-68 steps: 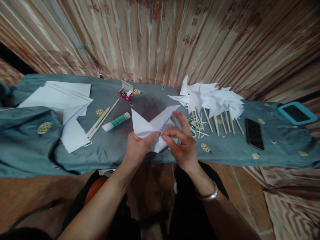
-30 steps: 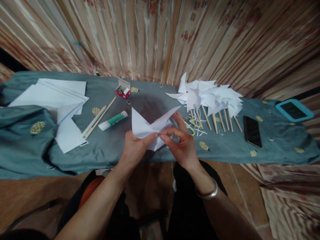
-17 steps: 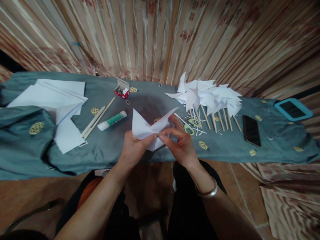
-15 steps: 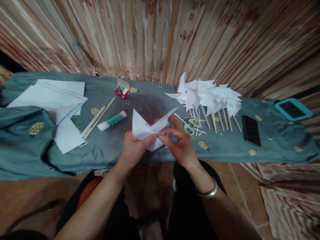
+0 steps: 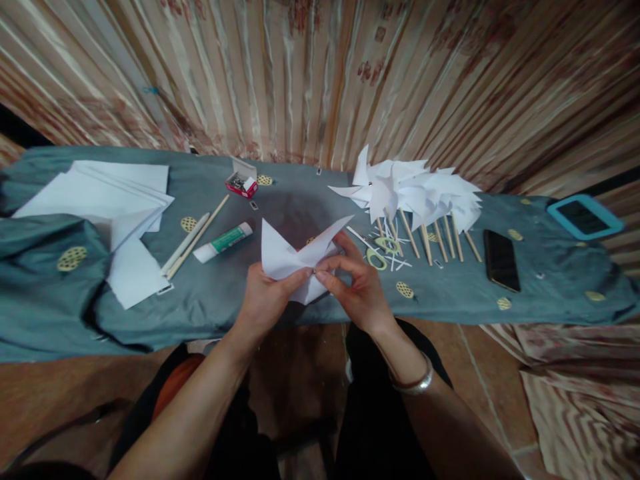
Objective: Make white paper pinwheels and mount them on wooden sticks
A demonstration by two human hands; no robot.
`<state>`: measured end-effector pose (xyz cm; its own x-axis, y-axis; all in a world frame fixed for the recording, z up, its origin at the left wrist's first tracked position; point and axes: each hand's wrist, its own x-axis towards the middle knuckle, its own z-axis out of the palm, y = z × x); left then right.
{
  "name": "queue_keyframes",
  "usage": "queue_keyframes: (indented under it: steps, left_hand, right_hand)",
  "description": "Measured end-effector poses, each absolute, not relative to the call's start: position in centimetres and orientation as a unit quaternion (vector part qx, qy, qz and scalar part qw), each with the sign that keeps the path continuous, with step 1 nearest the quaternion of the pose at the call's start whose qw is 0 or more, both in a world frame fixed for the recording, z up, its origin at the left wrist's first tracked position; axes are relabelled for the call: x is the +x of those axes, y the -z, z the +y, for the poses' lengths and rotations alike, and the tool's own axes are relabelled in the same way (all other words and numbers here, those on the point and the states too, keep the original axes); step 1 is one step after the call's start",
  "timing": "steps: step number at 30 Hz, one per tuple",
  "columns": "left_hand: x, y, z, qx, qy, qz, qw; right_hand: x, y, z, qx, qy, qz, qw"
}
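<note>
A folded white paper pinwheel (image 5: 281, 252) is held between both hands just above the front of the table. My left hand (image 5: 270, 290) is closed on its left side, thumb pressing near the centre. From the right, my right hand (image 5: 357, 280) grips the paper, its thumb and forefinger pinching at the middle. A tiny shiny metal pin (image 5: 314, 271) shows between the two thumbs; how far it goes through the paper is hidden. Two paper points stand up, away from me.
On the green cloth lie white paper sheets (image 5: 143, 272), sticks (image 5: 197, 237), a glue stick (image 5: 223, 242) and a red box of small metal pins (image 5: 242, 183). To the right are finished pinwheels (image 5: 420, 190), scissors (image 5: 376, 259), paper strips, a phone (image 5: 502, 261) and a blue-framed device (image 5: 585, 218).
Both hands keep nearly the same hold on the paper pinwheel, with only slight finger movement. The whole view has shifted a little.
</note>
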<state>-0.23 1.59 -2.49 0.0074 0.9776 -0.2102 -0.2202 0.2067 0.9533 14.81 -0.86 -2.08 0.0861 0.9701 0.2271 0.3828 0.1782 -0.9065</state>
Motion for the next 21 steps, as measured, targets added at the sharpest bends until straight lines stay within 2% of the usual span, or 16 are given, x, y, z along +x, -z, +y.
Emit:
queue_keyframes:
  steps: [21]
  left_hand:
    - [-0.22,2.66,1.45,0.392,-0.507,0.478,0.601]
  right_hand:
    - [14.85,1.77,-0.85,-0.553,-0.312,-0.612,0.471]
